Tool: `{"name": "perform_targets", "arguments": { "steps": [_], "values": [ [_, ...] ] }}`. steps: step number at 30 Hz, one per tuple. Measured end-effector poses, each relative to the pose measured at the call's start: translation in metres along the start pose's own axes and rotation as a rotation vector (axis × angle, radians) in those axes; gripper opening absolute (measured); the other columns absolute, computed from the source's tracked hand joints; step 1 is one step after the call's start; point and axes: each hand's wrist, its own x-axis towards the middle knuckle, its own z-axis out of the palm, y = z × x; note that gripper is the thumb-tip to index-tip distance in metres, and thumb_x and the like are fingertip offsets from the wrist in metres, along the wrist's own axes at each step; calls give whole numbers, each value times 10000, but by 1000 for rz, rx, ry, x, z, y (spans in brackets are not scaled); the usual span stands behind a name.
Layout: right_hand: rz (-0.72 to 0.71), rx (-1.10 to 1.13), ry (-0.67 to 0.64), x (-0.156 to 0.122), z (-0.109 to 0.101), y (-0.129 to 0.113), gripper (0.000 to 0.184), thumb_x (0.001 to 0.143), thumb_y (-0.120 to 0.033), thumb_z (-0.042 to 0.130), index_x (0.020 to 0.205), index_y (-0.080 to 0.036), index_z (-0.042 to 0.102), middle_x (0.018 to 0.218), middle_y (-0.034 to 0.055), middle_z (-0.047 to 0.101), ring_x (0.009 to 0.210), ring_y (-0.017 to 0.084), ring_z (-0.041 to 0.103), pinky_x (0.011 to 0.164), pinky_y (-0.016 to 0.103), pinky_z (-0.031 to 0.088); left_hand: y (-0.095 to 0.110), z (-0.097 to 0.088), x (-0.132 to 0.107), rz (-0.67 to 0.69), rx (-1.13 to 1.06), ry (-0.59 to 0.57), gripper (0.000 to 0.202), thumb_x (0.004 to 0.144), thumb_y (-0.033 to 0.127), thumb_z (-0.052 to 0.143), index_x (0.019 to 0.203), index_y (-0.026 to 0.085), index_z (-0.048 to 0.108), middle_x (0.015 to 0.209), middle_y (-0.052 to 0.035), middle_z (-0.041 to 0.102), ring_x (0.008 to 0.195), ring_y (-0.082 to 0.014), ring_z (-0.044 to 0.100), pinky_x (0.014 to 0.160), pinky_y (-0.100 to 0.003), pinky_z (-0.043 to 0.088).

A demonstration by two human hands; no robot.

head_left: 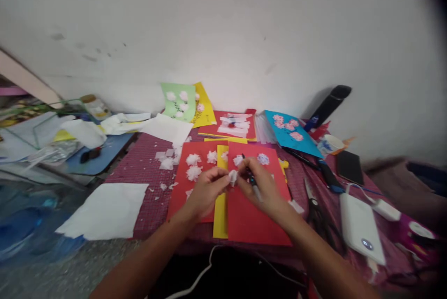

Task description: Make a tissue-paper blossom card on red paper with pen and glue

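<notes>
Where they converge, the left hand (206,190) pinches tissue (233,177); the right (264,189) clasps a pen (253,181).

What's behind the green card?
A yellow card with pink flowers shows past its right edge, with the wall beyond. The green card hides the yellow card's left part, whatever's there.

The head camera sat close above the near side of the table (131,164) and looked forward and down, with the wall (223,29) behind the table.
</notes>
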Motion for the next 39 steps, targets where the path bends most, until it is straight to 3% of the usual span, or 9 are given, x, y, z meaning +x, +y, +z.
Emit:
{"name": "perform_targets", "arguments": {
  "steps": [5,9,13,16,22,27,30,34,39],
  "values": [
    [-157,-166,-238,63,102,-31,239,815,-176,561,1041,-232,508,867,20,666,736,194,611,618,266,368,15,-95,-26,46,-50,287,305,719,364,831,868,144,682,866,-33,697,765,-130,648,757,-276,542],
    [-146,-313,-396,103,165,-48,322,838,-220,603,1148,-237,515,928,38,707,799,213,646,609,261,328,32,-169,-25,59,304,438,319,702,427,761,828,149,668,756,-14,677,663,-142,620,666,-269,512],
    [-116,-360,-428,124,179,-47,285,815,-137,596,1081,-233,560,908,55,719,777,226,649,587,262,292,45,-214,-15,29,1117,420,212,809,349,591,802,168,703,688,-19,670,659,-177,607,620,-263,451],
    [-111,-360,-395,127,167,-39,270,808,-125,594,1054,-233,563,911,51,717,792,222,644,588,259,288,48,-225,-9,72,1390,373,195,828,297,567,741,175,691,751,-52,688,760,-211,628,726,-298,465],
    [-109,-328,-310,118,141,-41,201,857,-140,552,1038,-228,546,867,30,703,763,196,628,585,252,305,51,-221,-9,209,1494,353,197,829,169,517,923,168,690,1003,-103,696,1013,-247,624,945,-363,467],
    [-192,-228,-249,55,81,-40,63,906,-227,574,964,-242,558,815,6,681,707,179,613,616,260,366,30,-170,-46,477,1435,179,239,937,250,484,1080,181,663,1115,-104,676,1043,-230,638,931,-372,531],
    [-116,-206,-113,-12,19,-13,22,929,-231,561,939,-248,573,868,24,684,773,188,634,695,285,435,-4,-130,-77,600,1361,53,224,956,281,514,1103,244,678,1187,-82,681,1104,-230,652,961,-372,554],
    [255,-299,246,-102,-61,43,99,923,-311,596,994,-242,583,909,47,696,787,215,658,703,318,485,-50,-91,-95,675,1336,-138,230,934,297,587,1145,286,680,1240,-73,677,1100,-232,669,931,-354,584],
    [452,-478,222,-153,-98,98,183,876,-343,596,1020,-235,569,945,57,698,779,237,670,690,347,498,-72,-67,-82,684,1398,-288,271,923,232,582,1169,310,666,1328,-80,631,1192,-257,624,982,-421,564]
  ]
}}
